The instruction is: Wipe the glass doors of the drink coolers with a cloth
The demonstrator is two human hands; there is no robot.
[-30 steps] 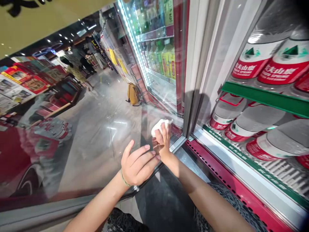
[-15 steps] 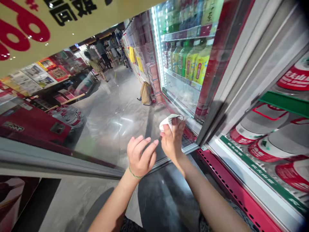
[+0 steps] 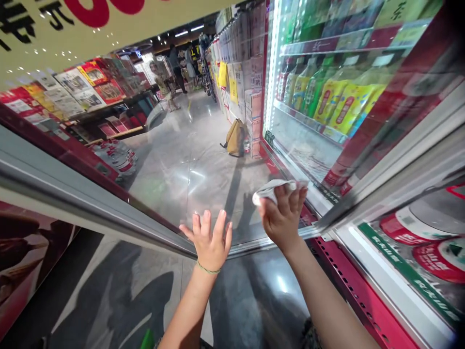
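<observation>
My right hand (image 3: pixel 284 213) presses a folded white cloth (image 3: pixel 271 189) against the lower part of a glass door (image 3: pixel 160 203). Its fingers lie over the cloth, near the corner by the door's right frame. To its left, my left hand (image 3: pixel 210 237) is open, fingers spread and pointing up, with nothing in it. It is close to the door's lower rail, and whether its fingertips touch the glass I cannot tell. A thin green band (image 3: pixel 208 269) circles the left wrist.
On the right, a fridge shelf holds large water bottles (image 3: pixel 423 218) above a red perforated base (image 3: pixel 348 291). Through the glass show a lit drinks fridge (image 3: pixel 308 145), a tan backpack (image 3: pixel 236 138), stacked cartons (image 3: pixel 254 106) and people in the aisle. A yellow sign (image 3: pixel 119 29) crosses the top.
My right hand and the cloth have moved rightward across the glass. My left hand has opened out, its fingers now spread. The view has shifted, with the door swung to a different angle.
</observation>
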